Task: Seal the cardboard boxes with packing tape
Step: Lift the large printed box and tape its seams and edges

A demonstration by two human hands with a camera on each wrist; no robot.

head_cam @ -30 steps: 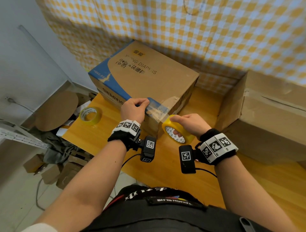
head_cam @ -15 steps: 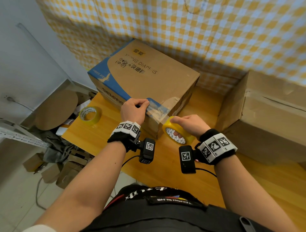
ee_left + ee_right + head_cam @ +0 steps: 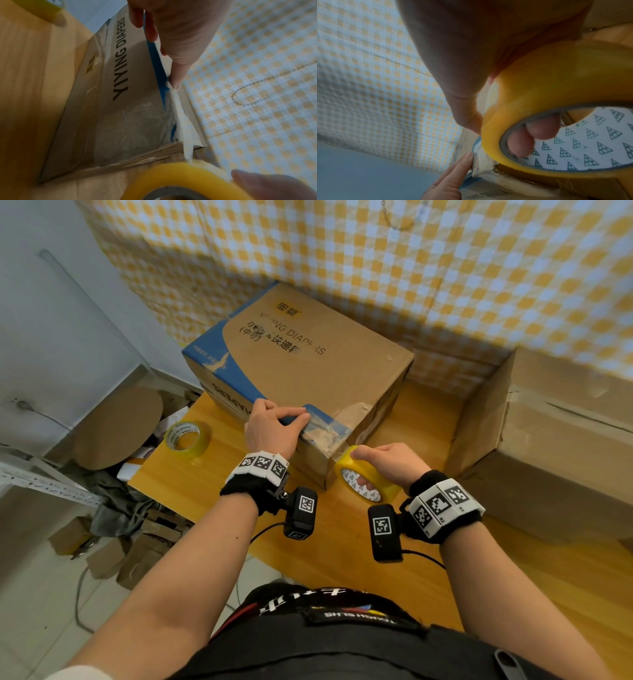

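A brown and blue diaper box (image 3: 308, 364) stands on the wooden table (image 3: 219, 484). My left hand (image 3: 298, 419) lies along the box's near top edge, its index finger (image 3: 176, 83) pressing the end of a clear tape strip (image 3: 330, 431) onto the cardboard. The strip runs along the edge to a yellow tape roll (image 3: 368, 484) just off the box's near corner. My right hand (image 3: 359, 469) grips that roll (image 3: 556, 88), thumb on the outside and fingers (image 3: 539, 129) hooked inside the core.
A second yellow tape roll (image 3: 186, 440) lies on the table's left end. A larger plain cardboard box (image 3: 555, 446) fills the right side. A yellow checked cloth (image 3: 411, 268) hangs behind. Scrap cardboard and clutter (image 3: 113, 426) lie past the table's left edge.
The roll in my right hand has shifted only slightly by the box corner. My left hand stays pressed on the tape end.
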